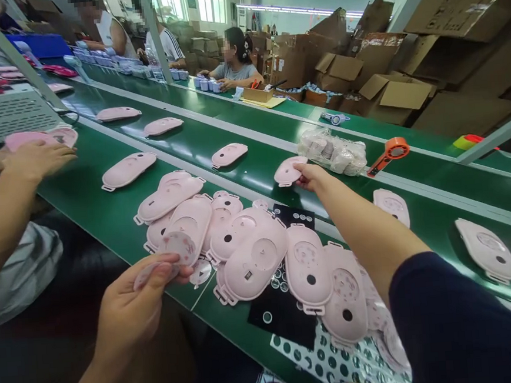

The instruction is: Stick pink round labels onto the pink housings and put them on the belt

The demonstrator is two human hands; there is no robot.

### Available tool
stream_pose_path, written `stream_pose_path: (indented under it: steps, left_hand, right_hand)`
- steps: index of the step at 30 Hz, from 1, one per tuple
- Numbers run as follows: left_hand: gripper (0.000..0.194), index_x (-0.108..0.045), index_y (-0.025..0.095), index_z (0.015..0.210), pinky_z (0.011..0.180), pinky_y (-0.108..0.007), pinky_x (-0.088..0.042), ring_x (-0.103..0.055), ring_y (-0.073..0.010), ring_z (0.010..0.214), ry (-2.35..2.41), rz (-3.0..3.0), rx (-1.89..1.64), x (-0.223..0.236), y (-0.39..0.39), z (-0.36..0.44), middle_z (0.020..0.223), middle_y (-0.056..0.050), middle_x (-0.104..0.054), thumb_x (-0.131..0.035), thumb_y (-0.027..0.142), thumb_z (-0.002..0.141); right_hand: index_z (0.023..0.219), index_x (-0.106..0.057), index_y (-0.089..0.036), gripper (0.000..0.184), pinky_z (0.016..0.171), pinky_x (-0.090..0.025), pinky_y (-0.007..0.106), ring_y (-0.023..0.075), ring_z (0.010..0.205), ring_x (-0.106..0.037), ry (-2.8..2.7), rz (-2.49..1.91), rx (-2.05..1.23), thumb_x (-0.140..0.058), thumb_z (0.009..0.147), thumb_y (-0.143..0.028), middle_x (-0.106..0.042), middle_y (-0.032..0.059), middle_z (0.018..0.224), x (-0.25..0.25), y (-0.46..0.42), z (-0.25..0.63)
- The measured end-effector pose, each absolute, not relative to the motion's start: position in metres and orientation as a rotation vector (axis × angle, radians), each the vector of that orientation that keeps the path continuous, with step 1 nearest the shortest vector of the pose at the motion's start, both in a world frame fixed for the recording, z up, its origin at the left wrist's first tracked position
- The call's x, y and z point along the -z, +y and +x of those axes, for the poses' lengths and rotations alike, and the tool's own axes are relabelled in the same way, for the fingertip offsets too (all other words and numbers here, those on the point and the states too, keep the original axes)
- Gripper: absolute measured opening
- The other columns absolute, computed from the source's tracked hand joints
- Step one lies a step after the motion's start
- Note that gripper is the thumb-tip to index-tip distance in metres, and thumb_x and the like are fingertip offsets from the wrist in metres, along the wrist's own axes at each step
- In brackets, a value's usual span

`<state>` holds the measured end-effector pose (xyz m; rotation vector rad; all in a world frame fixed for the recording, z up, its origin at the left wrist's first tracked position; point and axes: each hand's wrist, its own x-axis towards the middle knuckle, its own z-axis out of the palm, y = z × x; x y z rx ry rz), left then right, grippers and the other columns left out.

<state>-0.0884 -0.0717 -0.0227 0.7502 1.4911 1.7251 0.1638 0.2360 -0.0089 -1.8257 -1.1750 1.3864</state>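
My right hand (311,177) reaches out over the green conveyor belt (215,132) and grips a pink plastic shell (287,170) at its edge. My left hand (134,304) is near the table's front edge, fingers pinched on a small round translucent film piece (149,275). Between the hands lies a pile of pink shells (251,251), overlapping one another. Under the pile are black sheets of round stickers (287,313).
More pink shells (127,169) ride the belt to the left and right. A bag of parts (332,151) and an orange tape dispenser (389,153) lie beyond. A neighbour's arm (11,187) works at left. Other people sit across the line; cardboard boxes (389,92) stack at right.
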Motion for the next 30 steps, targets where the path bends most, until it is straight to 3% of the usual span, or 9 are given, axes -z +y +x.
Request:
stream_pose_path:
  steps: [4, 9, 16, 22, 27, 30]
  left_hand:
    - [0.028, -0.071, 0.012, 0.08, 0.053, -0.026, -0.058, -0.067, -0.0198, 0.056, 1.431, 0.87, -1.859, 0.03, -0.048, -0.073, 0.061, -0.006, -0.069, -0.08, 0.036, 0.069]
    - [0.025, -0.07, 0.015, 0.086, 0.058, -0.028, -0.055, -0.067, -0.018, 0.062, 1.381, 1.016, -1.961, 0.03, -0.012, -0.043, 0.073, -0.006, -0.07, -0.075, 0.037, 0.075]
    - [0.031, -0.073, 0.014, 0.092, 0.053, -0.019, -0.046, -0.06, -0.0117, 0.058, 1.565, 1.141, -1.706, 0.04, 0.01, -0.035, 0.071, -0.007, -0.07, -0.07, 0.04, 0.077]
    - [0.032, -0.073, 0.015, 0.095, 0.06, -0.023, -0.048, -0.059, -0.0122, 0.061, 1.735, 1.265, -1.441, 0.026, 0.006, -0.041, 0.078, -0.006, -0.072, -0.069, 0.041, 0.077]
    - [0.023, -0.074, 0.019, 0.093, 0.072, -0.028, -0.05, -0.061, -0.0145, 0.068, 1.84, 1.37, -1.389, 0.01, 0.004, -0.036, 0.076, -0.001, -0.072, -0.068, 0.035, 0.078]
    - [0.021, -0.074, 0.019, 0.091, 0.076, -0.03, -0.05, -0.062, -0.0161, 0.071, 1.866, 1.411, -1.373, 0.008, 0.003, -0.035, 0.077, -0.001, -0.072, -0.067, 0.034, 0.077]
  right_hand:
    - [0.083, -0.055, -0.013, 0.027, 0.045, -0.045, 0.015, 0.0046, 0.044, -0.043, -1.298, -1.61, -1.703, -0.052, 0.098, -0.034, -0.046, -0.0062, 0.058, -0.006, 0.177, 0.137]
    - [0.064, -0.05, -0.015, 0.036, 0.042, -0.047, 0.016, 0.0067, 0.039, -0.041, -1.494, -1.453, -2.063, -0.057, 0.095, -0.032, -0.038, -0.006, 0.044, -0.011, 0.108, 0.095]
    - [0.086, -0.058, -0.011, 0.006, 0.047, -0.051, 0.017, 0.0074, 0.048, -0.057, -1.689, -1.465, -1.953, -0.055, 0.09, -0.007, -0.062, 0.003, 0.073, -0.038, 0.098, 0.118]
    - [0.099, -0.059, -0.016, 0.009, 0.051, -0.051, 0.018, 0.0121, 0.066, -0.065, -1.974, -1.676, -1.392, -0.053, 0.094, -0.021, -0.066, 0.0056, 0.093, -0.067, 0.087, 0.215]
    - [0.091, -0.061, -0.011, 0.009, 0.05, -0.051, 0.024, 0.0176, 0.06, -0.065, -1.946, -2.146, -1.398, -0.064, 0.086, -0.018, -0.067, 0.0088, 0.075, -0.022, 0.043, 0.29]
    - [0.114, -0.053, -0.01, 0.034, 0.05, -0.052, 0.026, 0.0183, 0.056, -0.064, -1.777, -2.266, -1.512, -0.066, 0.085, -0.022, -0.066, 0.0076, 0.068, 0.006, 0.015, 0.312]
